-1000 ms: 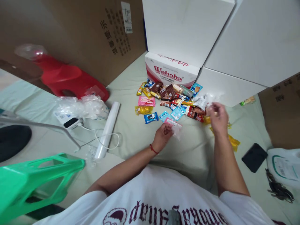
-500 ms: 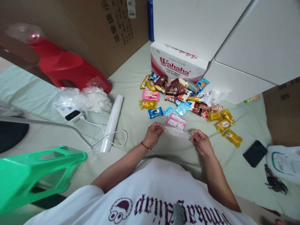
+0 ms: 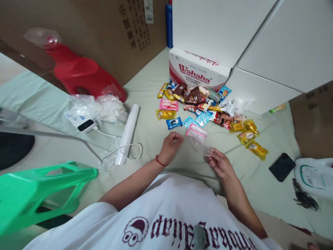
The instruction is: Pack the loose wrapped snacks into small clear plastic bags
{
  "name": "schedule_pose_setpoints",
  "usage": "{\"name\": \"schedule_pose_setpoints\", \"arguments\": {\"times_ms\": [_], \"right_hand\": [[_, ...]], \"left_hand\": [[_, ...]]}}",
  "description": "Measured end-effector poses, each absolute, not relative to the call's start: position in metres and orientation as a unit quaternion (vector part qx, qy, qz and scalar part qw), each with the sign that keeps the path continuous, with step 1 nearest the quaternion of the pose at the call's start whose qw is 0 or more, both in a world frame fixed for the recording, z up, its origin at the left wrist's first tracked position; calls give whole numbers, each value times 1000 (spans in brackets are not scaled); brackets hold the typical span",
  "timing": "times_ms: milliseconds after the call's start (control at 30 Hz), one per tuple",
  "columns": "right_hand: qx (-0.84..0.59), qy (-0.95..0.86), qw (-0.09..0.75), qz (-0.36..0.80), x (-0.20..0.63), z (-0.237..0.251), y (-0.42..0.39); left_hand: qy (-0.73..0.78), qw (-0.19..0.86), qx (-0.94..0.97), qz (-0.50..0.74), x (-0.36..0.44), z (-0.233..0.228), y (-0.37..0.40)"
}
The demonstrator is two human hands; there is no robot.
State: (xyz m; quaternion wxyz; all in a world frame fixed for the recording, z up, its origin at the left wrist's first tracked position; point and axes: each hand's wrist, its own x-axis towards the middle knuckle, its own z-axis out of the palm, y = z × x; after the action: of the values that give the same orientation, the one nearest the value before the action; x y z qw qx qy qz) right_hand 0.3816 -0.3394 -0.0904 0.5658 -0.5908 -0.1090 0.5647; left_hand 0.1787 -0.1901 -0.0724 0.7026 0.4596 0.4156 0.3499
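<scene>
A person's right hand [image 3: 220, 163] pinches the near edge of a clear bag [image 3: 200, 144], fingers closed on the thin plastic just above the pale green sheet [image 3: 187, 163] that covers the floor. The left hand [image 3: 170, 146] is curled into a loose fist just left of the bag; whether its grip has any of the film cannot be told from this view. A red cord [image 3: 159, 161] circles the left wrist.

The bag lies crumpled between the two hands, its far end touching a pink packet [image 3: 196, 131]. Beyond that sits a heap of snacks [image 3: 197, 102]: brown bars, blue sachets, another pink pack and a blue biscuit pack [image 3: 174, 123]. Four yellow packs [image 3: 248, 137] trail off to the right of the heap, well apart from the hands.

Behind the snacks stands a red-and-white Wahaha box [image 3: 194, 69], with large white boxes [image 3: 260, 45] stacked above and beside it and a brown carton [image 3: 104, 31] to the left.

Left of the hands lie a white roll [image 3: 128, 133] with a cable looped across it, a heap of clear plastic [image 3: 96, 107] and a power bank [image 3: 82, 121]. A red stool [image 3: 83, 74] lies farther back, a green stool [image 3: 39, 191] nearer the person. On the right are a black phone [image 3: 282, 166] and a white bag [image 3: 314, 177].
</scene>
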Motion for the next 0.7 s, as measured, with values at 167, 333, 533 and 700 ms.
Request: {"name": "schedule_pose_setpoints", "arguments": {"times_ms": [167,333,533,700], "right_hand": [[-624,-155,589,490,353,-93,-353],[-646,-151,630,404,346,-101,-372],[-715,-335,530,310,366,-94,-394],[-674,-511,467,257,369,-78,-370]], "left_hand": [[435,614,603,265,210,-80,-221],[414,688,550,228,232,-84,-225],[363,685,583,243,225,-83,-235],[333,687,599,240,229,-78,-246]]}}
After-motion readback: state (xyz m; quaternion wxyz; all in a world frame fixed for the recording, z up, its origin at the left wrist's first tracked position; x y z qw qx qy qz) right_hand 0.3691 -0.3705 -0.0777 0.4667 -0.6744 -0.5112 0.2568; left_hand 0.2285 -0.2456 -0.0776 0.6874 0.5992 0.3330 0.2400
